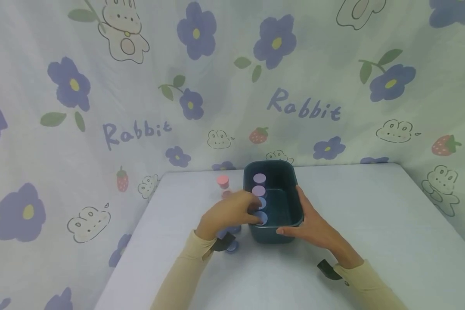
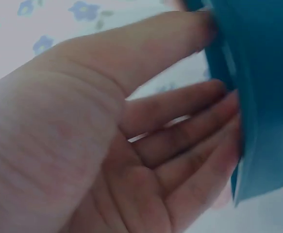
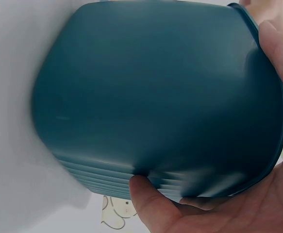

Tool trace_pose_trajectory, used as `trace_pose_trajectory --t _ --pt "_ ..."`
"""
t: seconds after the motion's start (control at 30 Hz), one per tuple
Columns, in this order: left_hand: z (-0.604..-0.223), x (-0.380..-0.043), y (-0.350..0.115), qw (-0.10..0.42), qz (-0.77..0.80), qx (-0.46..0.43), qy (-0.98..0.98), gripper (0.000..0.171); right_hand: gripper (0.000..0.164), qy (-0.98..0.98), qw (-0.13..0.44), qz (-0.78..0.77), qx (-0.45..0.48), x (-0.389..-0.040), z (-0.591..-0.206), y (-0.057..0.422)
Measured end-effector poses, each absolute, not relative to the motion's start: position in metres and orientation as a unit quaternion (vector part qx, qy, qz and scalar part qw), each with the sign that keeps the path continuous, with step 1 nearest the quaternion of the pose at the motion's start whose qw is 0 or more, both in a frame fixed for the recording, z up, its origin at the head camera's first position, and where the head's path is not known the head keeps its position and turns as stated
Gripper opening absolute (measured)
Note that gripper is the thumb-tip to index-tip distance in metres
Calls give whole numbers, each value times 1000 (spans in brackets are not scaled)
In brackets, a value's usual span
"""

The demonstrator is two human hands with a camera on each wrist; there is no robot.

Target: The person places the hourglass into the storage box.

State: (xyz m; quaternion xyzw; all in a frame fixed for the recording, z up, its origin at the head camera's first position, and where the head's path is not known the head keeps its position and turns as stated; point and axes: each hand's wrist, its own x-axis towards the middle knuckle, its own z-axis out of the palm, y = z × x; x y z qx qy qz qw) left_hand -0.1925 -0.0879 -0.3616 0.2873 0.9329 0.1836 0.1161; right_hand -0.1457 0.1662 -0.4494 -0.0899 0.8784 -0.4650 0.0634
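Note:
A dark teal plastic bin (image 1: 271, 235) stands on the white table. Along its left side sit small round jars in a row: two with purple lids (image 1: 259, 178) farther back, two with blue lids nearer the front. My left hand (image 1: 230, 212) reaches over the left rim, thumb and fingers around the nearest blue-lidded jar (image 1: 263, 217). In the left wrist view its fingertips disappear behind the bin's rim (image 2: 228, 63). My right hand (image 1: 314, 224) grips the bin at the front right corner, thumb along the near rim and fingers against the outer side wall (image 3: 117, 180).
Left of the bin stands a pink-lidded jar (image 1: 222, 180), with another pink one partly behind my left hand. Blue jars (image 1: 231, 246) lie beneath my left wrist. A rabbit-and-flower printed curtain (image 1: 232, 86) hangs behind the table (image 1: 356, 193).

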Motion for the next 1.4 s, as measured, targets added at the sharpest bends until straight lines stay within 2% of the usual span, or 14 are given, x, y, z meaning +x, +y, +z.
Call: trace_pose_trajectory --t 0.13,0.4,0.7,1.0,1.4 --pt "-357 -192 -110 93 264 298 913 43 133 880 62 -462 -89 -147 -450 167" --pt "-349 -193 -159 -32 377 292 879 28 133 879 61 -466 -85 -150 -453 169" --pt "-376 -207 -191 -119 458 237 848 28 135 877 60 -469 -88 -151 -454 170" --pt "-408 -239 -208 -122 541 129 822 36 133 872 60 -477 -91 -149 -453 169" --pt "-450 -271 -228 -106 591 57 798 42 134 874 55 -474 -92 -149 -451 165"
